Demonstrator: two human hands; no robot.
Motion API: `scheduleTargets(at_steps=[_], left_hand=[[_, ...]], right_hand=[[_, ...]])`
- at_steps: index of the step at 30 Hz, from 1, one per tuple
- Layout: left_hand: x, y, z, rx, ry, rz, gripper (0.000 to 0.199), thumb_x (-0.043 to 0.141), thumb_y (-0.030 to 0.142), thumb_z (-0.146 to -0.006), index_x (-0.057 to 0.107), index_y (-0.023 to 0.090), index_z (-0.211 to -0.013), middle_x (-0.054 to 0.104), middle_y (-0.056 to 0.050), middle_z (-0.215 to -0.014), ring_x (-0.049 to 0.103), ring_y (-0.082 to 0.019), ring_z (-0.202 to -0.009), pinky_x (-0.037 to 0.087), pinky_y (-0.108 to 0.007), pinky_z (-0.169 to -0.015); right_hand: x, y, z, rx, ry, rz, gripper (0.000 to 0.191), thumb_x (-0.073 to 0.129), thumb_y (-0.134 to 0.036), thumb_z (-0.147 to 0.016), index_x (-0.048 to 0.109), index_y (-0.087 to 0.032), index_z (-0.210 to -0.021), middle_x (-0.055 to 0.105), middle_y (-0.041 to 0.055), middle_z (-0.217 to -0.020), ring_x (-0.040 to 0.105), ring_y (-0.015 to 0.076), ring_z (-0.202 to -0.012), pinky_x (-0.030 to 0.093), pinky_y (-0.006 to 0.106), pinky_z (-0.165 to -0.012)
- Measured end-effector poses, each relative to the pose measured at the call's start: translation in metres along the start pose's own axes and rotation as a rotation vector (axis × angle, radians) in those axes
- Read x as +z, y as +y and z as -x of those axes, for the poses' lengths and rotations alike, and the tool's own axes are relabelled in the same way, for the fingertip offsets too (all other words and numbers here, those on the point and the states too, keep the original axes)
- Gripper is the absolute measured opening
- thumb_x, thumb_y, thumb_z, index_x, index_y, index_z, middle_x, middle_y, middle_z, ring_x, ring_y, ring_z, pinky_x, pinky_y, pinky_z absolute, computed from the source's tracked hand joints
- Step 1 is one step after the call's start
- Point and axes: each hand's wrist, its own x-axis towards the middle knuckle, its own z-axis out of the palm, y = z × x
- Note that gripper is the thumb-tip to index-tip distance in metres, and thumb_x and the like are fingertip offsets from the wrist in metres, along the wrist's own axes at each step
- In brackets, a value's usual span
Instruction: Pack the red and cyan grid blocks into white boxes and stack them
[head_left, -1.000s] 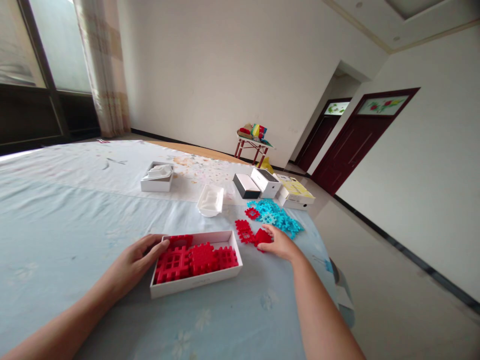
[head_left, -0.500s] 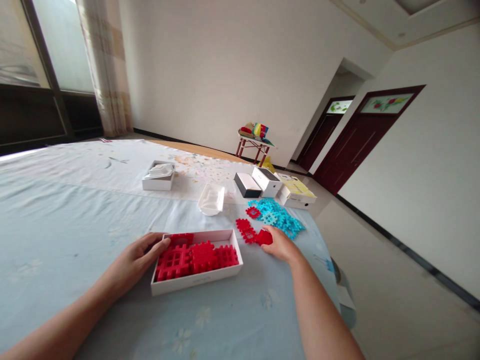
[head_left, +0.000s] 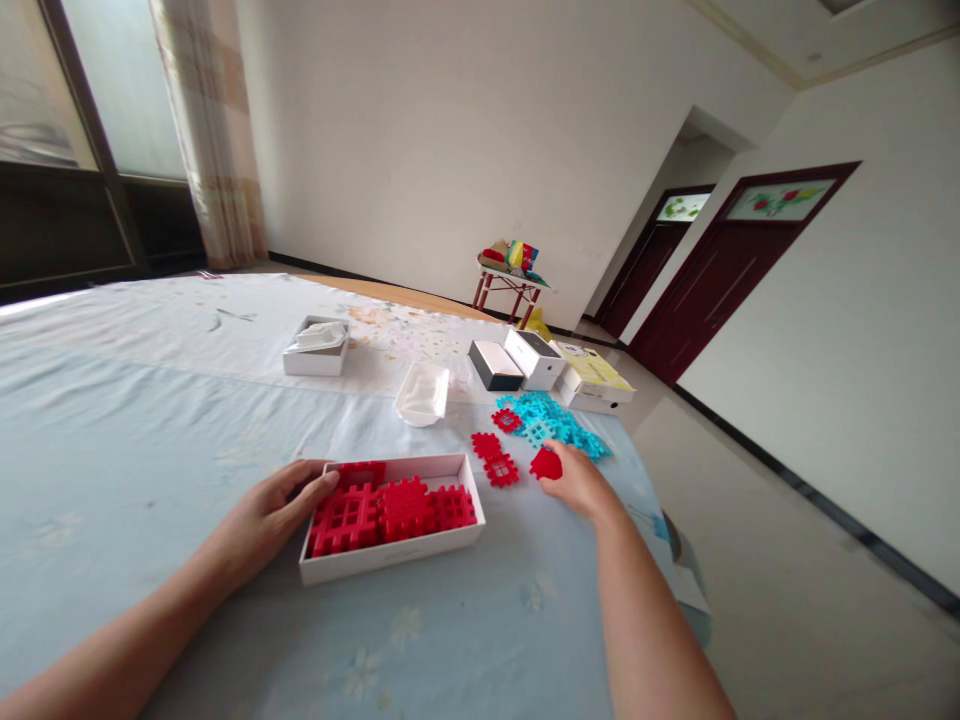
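Note:
My left hand (head_left: 289,502) grips the left end of a white cardboard box (head_left: 394,560), its thumb over the rim. Inside lie several red interlocking building pieces (head_left: 405,507) with notched edges, some with window grids. To the right of the box, my right hand (head_left: 579,478) is closed on a red building piece (head_left: 545,463). Between that hand and the box, two more red pieces (head_left: 501,470) lie on the tablecloth. A pile of blue interlocking pieces (head_left: 566,428) sits just beyond my right hand, with another red piece (head_left: 507,420) at its left edge.
Behind the blue pile stand a black-and-white box (head_left: 495,365), a white phone box (head_left: 535,360) and a yellow-and-white box (head_left: 595,378). A white plastic tray (head_left: 424,393) lies mid-table. Farther left is an open white box (head_left: 315,362). The table's edge curves along the right.
My right hand has moved slightly right with the red piece, away from the two loose red pieces. My left hand stays on the box.

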Motion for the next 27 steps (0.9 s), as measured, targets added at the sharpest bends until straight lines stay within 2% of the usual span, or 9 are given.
scheduleTargets(at_steps=[2, 4, 7, 10, 12, 16, 22, 27], left_hand=[[0.0, 0.0, 0.0, 0.0, -0.004, -0.008, 0.044, 0.045, 0.054, -0.077, 0.06, 0.021, -0.102, 0.067, -0.001, -0.09, 0.061, -0.019, -0.085, 0.046, -0.021, -0.074], [0.0, 0.0, 0.0, -0.001, -0.004, -0.011, 0.044, 0.045, 0.055, -0.077, 0.06, 0.021, -0.101, 0.068, -0.001, -0.089, 0.061, -0.019, -0.084, 0.046, -0.021, -0.074], [-0.001, 0.0, 0.001, -0.001, -0.005, 0.0, 0.045, 0.045, 0.055, -0.076, 0.06, 0.021, -0.1, 0.068, -0.001, -0.088, 0.061, -0.02, -0.084, 0.047, -0.022, -0.073], [-0.001, 0.0, 0.001, -0.005, -0.008, 0.008, 0.045, 0.046, 0.054, -0.076, 0.06, 0.02, -0.101, 0.068, -0.002, -0.09, 0.061, -0.02, -0.085, 0.047, -0.022, -0.073], [-0.001, 0.001, 0.001, -0.006, -0.008, 0.006, 0.045, 0.046, 0.054, -0.076, 0.06, 0.02, -0.101, 0.068, -0.002, -0.09, 0.061, -0.02, -0.085, 0.047, -0.022, -0.073], [-0.001, 0.005, 0.002, -0.006, -0.005, 0.0, 0.046, 0.045, 0.054, -0.076, 0.06, 0.02, -0.102, 0.068, -0.002, -0.088, 0.062, -0.02, -0.084, 0.047, -0.022, -0.072], [0.001, 0.005, 0.001, -0.004, -0.014, 0.004, 0.046, 0.044, 0.055, -0.076, 0.059, 0.02, -0.102, 0.067, -0.001, -0.089, 0.061, -0.02, -0.085, 0.046, -0.023, -0.072], [0.001, 0.006, 0.002, -0.005, -0.019, 0.002, 0.044, 0.042, 0.056, -0.077, 0.058, 0.019, -0.095, 0.067, -0.002, -0.088, 0.06, -0.021, -0.085, 0.045, -0.024, -0.073]], right_hand=[[-0.004, 0.0, 0.0, 0.024, 0.048, -0.045, 0.063, 0.062, -0.027, -0.063, 0.046, -0.015, -0.124, 0.056, 0.013, -0.114, 0.05, 0.0277, -0.107, 0.038, 0.041, -0.092], [-0.005, -0.006, 0.001, -0.039, 0.033, -0.161, 0.066, 0.062, -0.026, -0.064, 0.043, -0.017, -0.126, 0.053, 0.0115, -0.119, 0.049, 0.0258, -0.11, 0.036, 0.04, -0.094], [-0.001, -0.027, 0.007, -0.224, -0.1, -0.309, 0.069, 0.063, -0.023, -0.063, 0.041, -0.021, -0.128, 0.047, 0.0084, -0.128, 0.045, 0.0229, -0.116, 0.033, 0.037, -0.099], [0.006, -0.046, 0.012, -0.341, -0.234, -0.274, 0.07, 0.064, -0.018, -0.06, 0.044, -0.02, -0.126, 0.048, 0.0091, -0.125, 0.044, 0.0232, -0.116, 0.032, 0.036, -0.1], [0.009, -0.053, 0.013, -0.364, -0.264, -0.22, 0.069, 0.065, -0.018, -0.059, 0.046, -0.02, -0.125, 0.05, 0.0095, -0.121, 0.045, 0.0239, -0.114, 0.033, 0.037, -0.099], [0.012, -0.055, 0.013, -0.379, -0.243, -0.174, 0.066, 0.066, -0.021, -0.059, 0.048, -0.02, -0.123, 0.051, 0.0103, -0.118, 0.045, 0.0248, -0.111, 0.034, 0.038, -0.098], [-0.007, -0.07, 0.017, -0.433, -0.05, -0.281, 0.066, 0.063, -0.02, -0.066, 0.041, -0.022, -0.128, 0.046, 0.0083, -0.127, 0.039, 0.0223, -0.119, 0.028, 0.039, -0.102], [-0.029, -0.102, 0.026, -0.563, -0.175, -0.302, 0.067, 0.064, -0.025, -0.068, 0.038, -0.026, -0.13, 0.044, 0.0051, -0.13, 0.034, 0.0212, -0.124, 0.022, 0.039, -0.106]])
